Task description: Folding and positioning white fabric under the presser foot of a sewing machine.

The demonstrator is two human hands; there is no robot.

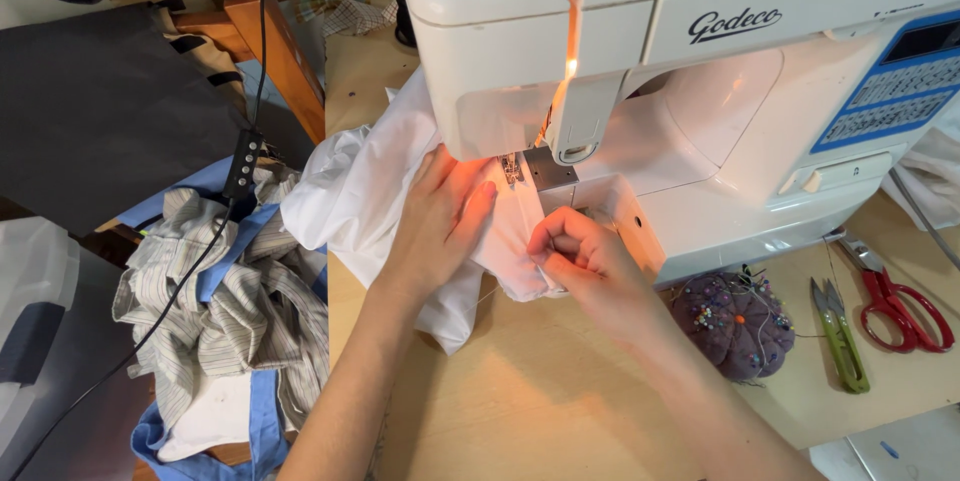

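We note the white fabric (350, 191) bunched at the desk's (560, 391) left edge, running under the needle of the white sewing machine (700, 91). Left hand (435, 226) lies flat on it, fingers together, pressing just left of the presser foot. Right hand (580, 261) curls tight, apparently pinching the cloth's folded edge. A purple pincushion (735, 326), green snips (840, 336) and red scissors (900, 306) sit toward the right edge

White fabric (350, 186), crumpled, bunched under sewing machine (700, 91) needle
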